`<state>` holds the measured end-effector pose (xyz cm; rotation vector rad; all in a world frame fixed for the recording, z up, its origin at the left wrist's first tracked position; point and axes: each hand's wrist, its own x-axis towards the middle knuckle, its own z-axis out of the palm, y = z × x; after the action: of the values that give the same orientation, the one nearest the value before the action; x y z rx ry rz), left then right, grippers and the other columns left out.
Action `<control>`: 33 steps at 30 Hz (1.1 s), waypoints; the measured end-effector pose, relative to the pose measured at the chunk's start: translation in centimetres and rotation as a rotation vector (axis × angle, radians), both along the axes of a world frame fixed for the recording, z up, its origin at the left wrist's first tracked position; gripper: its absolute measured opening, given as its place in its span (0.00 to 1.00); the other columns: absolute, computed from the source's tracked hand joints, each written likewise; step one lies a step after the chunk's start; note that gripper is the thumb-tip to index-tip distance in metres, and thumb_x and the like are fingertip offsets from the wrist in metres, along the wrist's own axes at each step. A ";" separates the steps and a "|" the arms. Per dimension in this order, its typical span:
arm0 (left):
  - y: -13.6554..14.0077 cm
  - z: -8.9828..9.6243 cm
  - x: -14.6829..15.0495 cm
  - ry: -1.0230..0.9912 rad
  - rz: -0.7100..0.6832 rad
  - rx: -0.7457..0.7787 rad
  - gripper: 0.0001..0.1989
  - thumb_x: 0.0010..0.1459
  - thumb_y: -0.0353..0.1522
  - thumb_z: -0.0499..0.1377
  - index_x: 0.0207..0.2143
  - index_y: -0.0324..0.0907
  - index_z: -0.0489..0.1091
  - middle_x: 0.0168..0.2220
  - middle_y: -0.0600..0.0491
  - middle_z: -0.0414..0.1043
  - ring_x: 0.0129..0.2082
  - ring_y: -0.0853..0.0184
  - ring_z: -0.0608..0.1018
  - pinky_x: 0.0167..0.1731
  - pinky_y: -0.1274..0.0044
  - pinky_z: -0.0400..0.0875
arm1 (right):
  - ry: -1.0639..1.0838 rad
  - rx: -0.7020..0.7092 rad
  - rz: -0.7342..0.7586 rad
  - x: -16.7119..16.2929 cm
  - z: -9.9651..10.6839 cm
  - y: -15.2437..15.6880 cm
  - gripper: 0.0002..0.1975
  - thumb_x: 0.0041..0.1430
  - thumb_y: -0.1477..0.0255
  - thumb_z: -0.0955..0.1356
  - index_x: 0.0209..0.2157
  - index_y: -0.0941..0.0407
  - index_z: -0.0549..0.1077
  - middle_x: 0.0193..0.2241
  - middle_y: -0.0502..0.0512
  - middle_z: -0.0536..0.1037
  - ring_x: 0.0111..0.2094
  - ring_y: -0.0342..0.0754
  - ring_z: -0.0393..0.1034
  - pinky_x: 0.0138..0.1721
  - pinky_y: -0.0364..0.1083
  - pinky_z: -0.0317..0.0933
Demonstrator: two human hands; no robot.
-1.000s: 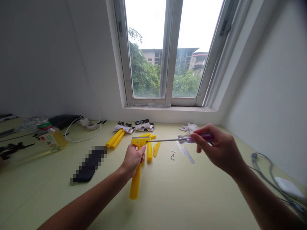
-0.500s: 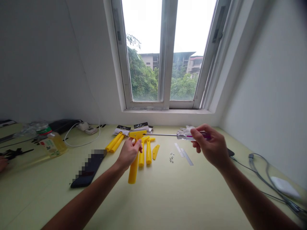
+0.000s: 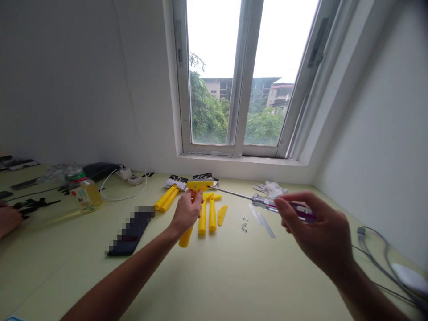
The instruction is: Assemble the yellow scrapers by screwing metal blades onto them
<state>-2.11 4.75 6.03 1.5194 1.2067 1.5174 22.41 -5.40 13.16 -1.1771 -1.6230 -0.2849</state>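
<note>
My left hand (image 3: pixel 187 209) is closed around a yellow scraper (image 3: pixel 197 185), just below its wide head; the handle hangs down toward me. In my right hand (image 3: pixel 317 236) is a screwdriver (image 3: pixel 267 201) with a clear and purple handle, its shaft pointing left. The tip reaches the right part of the scraper head; whether it sits in a screw is too small to tell. Beyond the left hand lie yellow handles (image 3: pixel 212 216) and a loose yellow plate (image 3: pixel 222 215). Several small screws and nuts (image 3: pixel 244 224) lie near two thin metal blades (image 3: pixel 266 225).
Packaged yellow scrapers (image 3: pixel 167 198) lie at the back, near white gloves (image 3: pixel 270 188). A dark phone (image 3: pixel 129 238) and a bottle of yellow drink (image 3: pixel 85 196) are on the left. Another person's hand (image 3: pixel 10 218) shows at the left edge. Grey cables (image 3: pixel 384 249) run along the right.
My right hand has moved right and lower, toward me, so the screwdriver now slants up to the left. The scraper's handle has tilted further away from view. The whole view has shifted slightly.
</note>
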 end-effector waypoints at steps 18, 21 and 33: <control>0.9 -1.0 0.0 -0.532 -0.316 -0.274 0.12 0.52 0.30 0.60 0.40 0.39 0.67 0.32 0.52 0.68 0.23 0.72 0.72 0.22 0.79 0.70 | 0.118 -0.432 -0.376 10.3 -6.7 8.7 0.16 0.56 0.57 0.64 0.35 0.57 0.67 0.23 0.57 0.77 0.22 0.51 0.73 0.22 0.44 0.62; 0.3 -2.0 1.1 -0.553 -0.266 -0.249 0.26 0.48 0.30 0.65 0.51 0.42 0.62 0.36 0.51 0.68 0.25 0.71 0.73 0.21 0.79 0.70 | -0.119 -0.447 -0.530 11.9 -11.4 8.4 0.15 0.61 0.58 0.60 0.37 0.56 0.64 0.27 0.59 0.77 0.28 0.55 0.74 0.25 0.46 0.59; -2.1 -4.5 3.6 -0.533 -0.411 -0.408 0.16 0.53 0.41 0.62 0.38 0.43 0.61 0.32 0.54 0.67 0.21 0.74 0.71 0.19 0.81 0.65 | -0.518 -0.683 -0.480 12.4 -15.0 7.7 0.15 0.58 0.59 0.60 0.34 0.55 0.68 0.34 0.61 0.75 0.36 0.57 0.69 0.31 0.49 0.57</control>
<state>1.46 2.61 1.56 0.9343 0.7681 1.1983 34.82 2.34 -1.82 -2.1634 -1.9306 -0.3733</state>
